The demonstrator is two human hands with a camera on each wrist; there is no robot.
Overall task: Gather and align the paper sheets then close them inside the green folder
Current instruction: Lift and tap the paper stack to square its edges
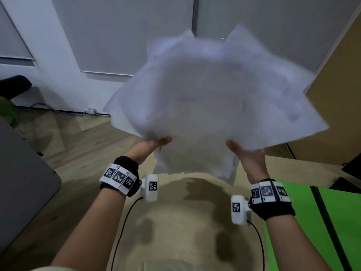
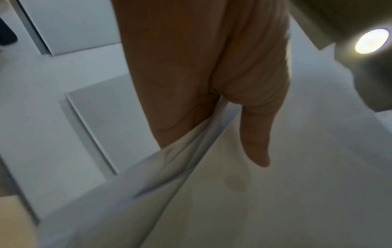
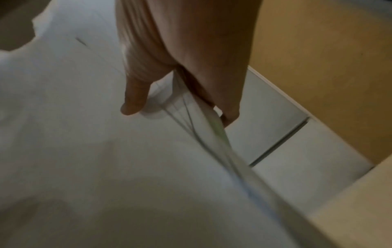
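Note:
A loose, fanned bundle of white paper sheets [image 1: 211,94] is held up in the air in front of me, blurred. My left hand [image 1: 150,143] pinches its lower left edge, thumb on the near face [image 2: 254,134] and fingers hidden behind the sheets [image 2: 233,193]. My right hand [image 1: 246,153] pinches the lower right edge the same way, thumb [image 3: 133,99] on the near face of the paper [image 3: 84,134]. The sheet edges are uneven and stick out at different angles. The green folder [image 1: 312,222] lies open on the wooden table [image 1: 175,222] at the lower right, under my right forearm.
A grey surface [image 1: 21,173] stands at the left over the wooden floor [image 1: 78,137]. A tan panel [image 1: 341,94] rises at the right, with dark objects [image 1: 351,167] on the table's right edge. White walls and blinds are behind the paper.

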